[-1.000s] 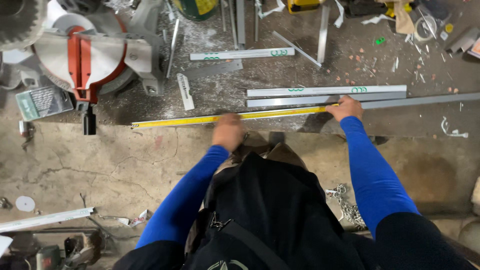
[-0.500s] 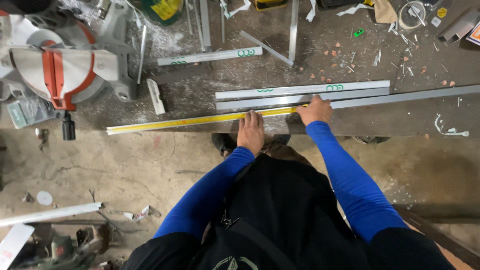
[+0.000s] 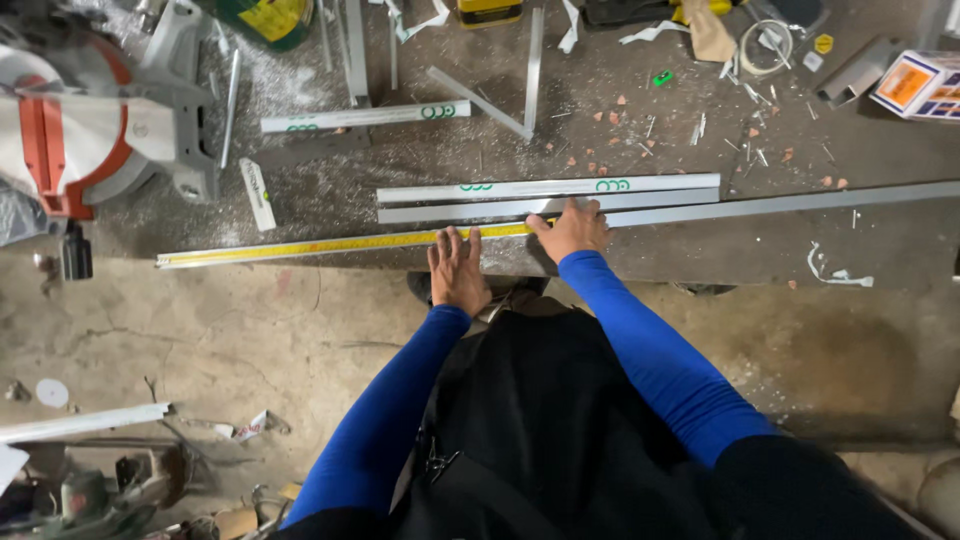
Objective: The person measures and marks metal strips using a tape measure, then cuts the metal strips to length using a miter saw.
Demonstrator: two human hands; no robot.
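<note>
A long metal profile (image 3: 780, 205) lies across the dusty floor, with a yellow measuring tape (image 3: 300, 247) stretched along its left part. My left hand (image 3: 458, 270) rests flat on the tape and profile, fingers spread. Just to its right, my right hand (image 3: 570, 228) presses on the tape's right end against the profile. Two shorter grey profiles (image 3: 545, 189) lie side by side just beyond my hands.
A red and grey mitre saw (image 3: 85, 135) stands at the upper left. Another short profile (image 3: 365, 117) and an angled metal piece (image 3: 500, 95) lie farther back. Scraps, a cable coil (image 3: 765, 45) and a box (image 3: 915, 85) sit at the top right.
Both hands have shifted along the profile and now lie closer together over the tape. The camera view has moved to the right, pushing the saw toward the left edge.
</note>
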